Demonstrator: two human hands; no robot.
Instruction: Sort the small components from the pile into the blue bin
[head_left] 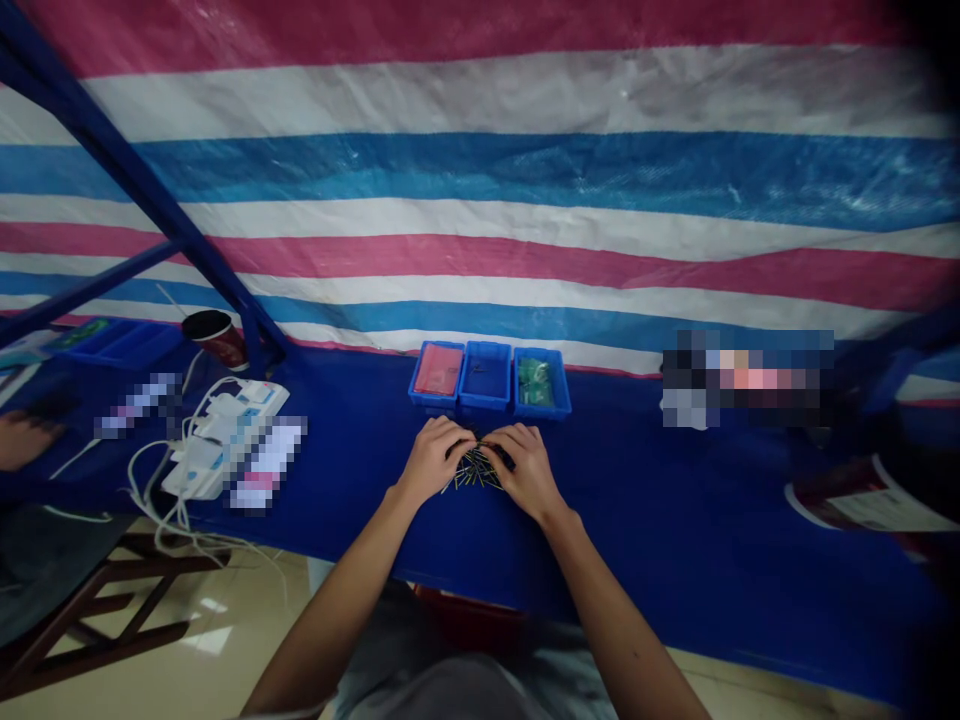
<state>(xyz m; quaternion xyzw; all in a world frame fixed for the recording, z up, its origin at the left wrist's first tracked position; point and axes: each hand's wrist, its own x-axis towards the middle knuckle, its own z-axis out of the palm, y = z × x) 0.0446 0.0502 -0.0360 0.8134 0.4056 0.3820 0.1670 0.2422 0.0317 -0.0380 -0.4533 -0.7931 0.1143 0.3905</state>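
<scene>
My left hand [435, 460] and my right hand [529, 470] come together over a loose pile of thin, dark stick-like pieces [476, 472] on the blue table. On each hand the fingers curve towards the thumb in a pinch, and the fingertips of the two hands nearly meet. What they pinch is too small to make out. Just beyond my hands stand three small blue bins in a row. Pink sheets or packets [439, 369] fill the left one. A tiny dark piece lies in the middle bin [487, 396], and green packets [534, 382] lie in the right one.
To the left lie a white power strip [217, 440] with tangled cables and a blurred-out flat item [268, 465]. A dark cup [217, 338] stands behind. Another person's hand [30, 440] shows at far left. On the right is a red cup-like container [862, 495].
</scene>
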